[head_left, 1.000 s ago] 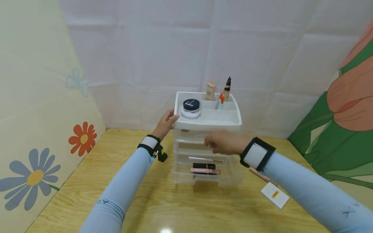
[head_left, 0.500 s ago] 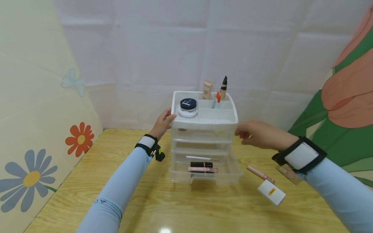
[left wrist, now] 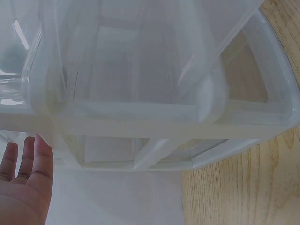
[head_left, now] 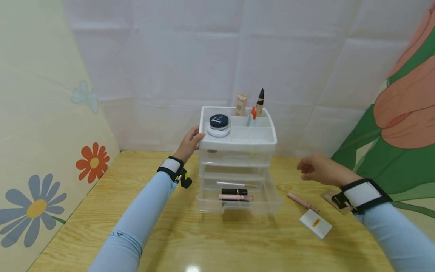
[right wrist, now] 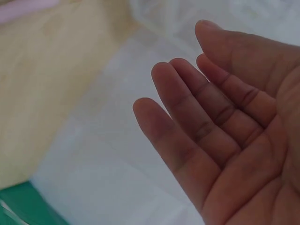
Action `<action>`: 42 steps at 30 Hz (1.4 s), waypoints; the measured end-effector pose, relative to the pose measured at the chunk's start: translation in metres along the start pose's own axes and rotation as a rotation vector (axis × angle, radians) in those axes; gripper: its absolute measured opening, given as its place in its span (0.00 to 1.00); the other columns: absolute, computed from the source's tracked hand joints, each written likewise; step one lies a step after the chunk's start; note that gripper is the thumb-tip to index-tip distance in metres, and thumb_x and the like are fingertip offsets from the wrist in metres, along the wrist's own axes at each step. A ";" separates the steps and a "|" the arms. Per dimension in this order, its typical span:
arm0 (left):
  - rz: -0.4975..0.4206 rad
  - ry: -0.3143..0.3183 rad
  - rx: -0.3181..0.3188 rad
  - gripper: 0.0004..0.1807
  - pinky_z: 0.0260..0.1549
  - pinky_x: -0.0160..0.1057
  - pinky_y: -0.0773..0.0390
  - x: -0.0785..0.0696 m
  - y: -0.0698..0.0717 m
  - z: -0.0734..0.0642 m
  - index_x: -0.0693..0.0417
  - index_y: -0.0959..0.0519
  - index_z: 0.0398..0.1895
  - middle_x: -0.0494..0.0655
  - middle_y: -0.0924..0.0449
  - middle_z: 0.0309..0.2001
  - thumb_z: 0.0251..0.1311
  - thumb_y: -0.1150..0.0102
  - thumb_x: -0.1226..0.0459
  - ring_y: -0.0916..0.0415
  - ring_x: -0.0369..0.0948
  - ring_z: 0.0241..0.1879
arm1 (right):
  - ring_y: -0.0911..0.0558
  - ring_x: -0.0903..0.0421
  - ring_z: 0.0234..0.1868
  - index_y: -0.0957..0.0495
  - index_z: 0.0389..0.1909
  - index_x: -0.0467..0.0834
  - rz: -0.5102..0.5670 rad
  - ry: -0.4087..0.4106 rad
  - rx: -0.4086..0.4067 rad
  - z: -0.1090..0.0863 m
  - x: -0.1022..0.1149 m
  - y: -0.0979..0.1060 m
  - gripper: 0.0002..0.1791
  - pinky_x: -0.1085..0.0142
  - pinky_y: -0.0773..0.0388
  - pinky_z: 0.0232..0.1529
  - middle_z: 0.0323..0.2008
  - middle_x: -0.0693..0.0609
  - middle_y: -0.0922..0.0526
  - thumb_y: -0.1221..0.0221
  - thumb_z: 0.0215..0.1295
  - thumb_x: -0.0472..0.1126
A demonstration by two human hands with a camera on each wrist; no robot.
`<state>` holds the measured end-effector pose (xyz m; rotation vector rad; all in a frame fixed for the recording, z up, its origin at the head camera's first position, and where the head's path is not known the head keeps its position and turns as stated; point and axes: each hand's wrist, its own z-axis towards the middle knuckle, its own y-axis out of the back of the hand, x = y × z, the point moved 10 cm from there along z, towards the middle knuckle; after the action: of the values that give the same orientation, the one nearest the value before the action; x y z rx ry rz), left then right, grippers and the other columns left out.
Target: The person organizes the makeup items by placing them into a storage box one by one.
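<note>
A white plastic drawer organizer stands on the table, its clear lowest drawer pulled out. In that drawer lie a black tube, a pink tube and a thin brush. My left hand rests against the organizer's upper left side, thumb at the top rim; the left wrist view shows its fingers nearly straight along the frame. Holding nothing, my right hand hovers over the table right of the organizer; its fingers are relaxed, palm visible in the right wrist view.
On top sit a dark-lidded round jar, a beige tube, a black-tipped tube and an orange-ended item. Right of the organizer lie a pink pen-like tube, a small white box and a flat beige item.
My right hand has moved from the front of the drawers out to the right, over the table. The left hand has stayed on the organizer's side.
</note>
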<state>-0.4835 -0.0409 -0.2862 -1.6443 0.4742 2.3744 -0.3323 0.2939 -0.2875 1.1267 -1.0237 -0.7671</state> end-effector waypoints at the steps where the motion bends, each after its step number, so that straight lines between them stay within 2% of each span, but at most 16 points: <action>1: -0.003 0.000 0.001 0.33 0.65 0.58 0.29 0.000 0.000 0.000 0.58 0.45 0.79 0.63 0.39 0.73 0.75 0.57 0.57 0.33 0.57 0.67 | 0.16 0.48 0.39 0.20 0.46 0.29 0.010 -0.019 0.009 -0.001 -0.007 -0.007 0.15 0.52 0.17 0.40 0.37 0.44 0.15 0.33 0.62 0.33; 8: -0.003 0.005 0.006 0.32 0.65 0.58 0.29 0.000 0.000 -0.001 0.58 0.45 0.79 0.63 0.39 0.73 0.75 0.57 0.58 0.33 0.57 0.67 | 0.17 0.46 0.39 0.19 0.44 0.30 0.032 -0.120 0.060 -0.003 -0.041 -0.055 0.14 0.49 0.18 0.41 0.37 0.42 0.15 0.32 0.59 0.32; 12: 0.006 0.012 -0.001 0.32 0.65 0.58 0.29 -0.001 0.000 -0.001 0.58 0.45 0.79 0.62 0.39 0.73 0.76 0.57 0.57 0.33 0.57 0.67 | 0.18 0.46 0.38 0.19 0.42 0.28 0.025 -0.159 0.074 0.000 -0.056 -0.072 0.13 0.48 0.18 0.41 0.35 0.42 0.16 0.32 0.57 0.30; 20: 0.008 0.007 0.007 0.32 0.65 0.57 0.29 -0.003 -0.003 -0.001 0.59 0.45 0.79 0.63 0.39 0.73 0.75 0.58 0.58 0.33 0.58 0.67 | 0.18 0.45 0.39 0.19 0.43 0.30 0.053 -0.257 0.123 0.001 -0.078 -0.101 0.14 0.47 0.19 0.43 0.36 0.43 0.16 0.32 0.59 0.33; 29: 0.007 0.003 0.003 0.32 0.65 0.57 0.29 -0.004 -0.003 -0.002 0.59 0.45 0.79 0.63 0.40 0.74 0.76 0.59 0.58 0.33 0.58 0.67 | 0.20 0.50 0.38 0.20 0.43 0.32 0.084 -0.287 0.141 0.003 -0.081 -0.114 0.13 0.52 0.20 0.40 0.36 0.44 0.16 0.32 0.58 0.32; 36: 0.007 0.004 0.001 0.32 0.65 0.57 0.29 -0.005 -0.003 -0.002 0.60 0.45 0.79 0.63 0.39 0.73 0.76 0.58 0.58 0.33 0.58 0.67 | 0.23 0.52 0.34 0.19 0.40 0.34 0.104 -0.334 0.110 0.000 -0.083 -0.117 0.10 0.57 0.23 0.36 0.34 0.47 0.17 0.32 0.57 0.30; 42: 0.010 0.021 -0.006 0.32 0.65 0.58 0.29 -0.002 -0.002 -0.003 0.58 0.46 0.79 0.61 0.40 0.75 0.76 0.58 0.57 0.34 0.57 0.68 | 0.23 0.52 0.34 0.18 0.39 0.36 0.085 -0.355 0.106 0.002 -0.086 -0.120 0.08 0.56 0.23 0.38 0.33 0.48 0.18 0.33 0.59 0.31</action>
<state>-0.4796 -0.0399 -0.2851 -1.6751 0.4808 2.3693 -0.3650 0.3374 -0.4247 1.0497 -1.4146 -0.8714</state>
